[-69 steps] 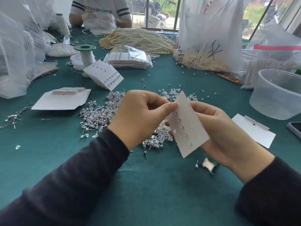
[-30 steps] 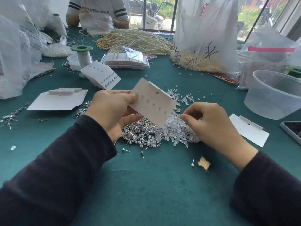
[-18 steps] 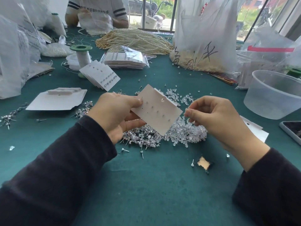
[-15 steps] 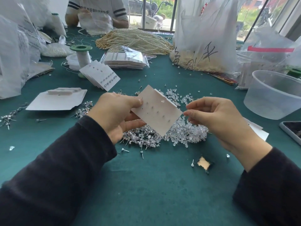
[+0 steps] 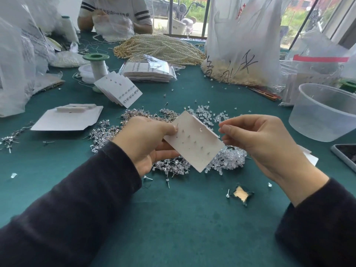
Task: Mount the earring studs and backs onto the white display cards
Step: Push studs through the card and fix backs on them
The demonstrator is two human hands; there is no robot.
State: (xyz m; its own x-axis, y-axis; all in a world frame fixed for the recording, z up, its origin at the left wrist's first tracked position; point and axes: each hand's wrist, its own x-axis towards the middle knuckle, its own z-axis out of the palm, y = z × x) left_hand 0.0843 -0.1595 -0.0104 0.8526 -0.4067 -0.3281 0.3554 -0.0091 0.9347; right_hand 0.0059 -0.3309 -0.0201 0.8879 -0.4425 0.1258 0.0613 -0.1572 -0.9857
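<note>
Since a second ago the right hand (image 5: 264, 143) has come up off the heap of clear backs (image 5: 229, 158) and now sits just beside the right edge of the card (image 5: 194, 149), thumb and forefinger pinched together. Whether a back sits between them is too small to tell. The left hand (image 5: 146, 143) grips the card by its upper left edge, thumb on the near face and fingers underneath, holding it tilted above the studs (image 5: 107, 133) scattered on the table (image 5: 173, 218). A slanting row of posts (image 5: 195, 142) pokes out of the face turned to the camera, and none looks capped, so fitting the backs is probably the step in hand. To do it well, keep the card steady, support it from behind under the post being worked, line the back's hole squarely over the tip, and push straight down so the thin post does not bend or slide out.
</note>
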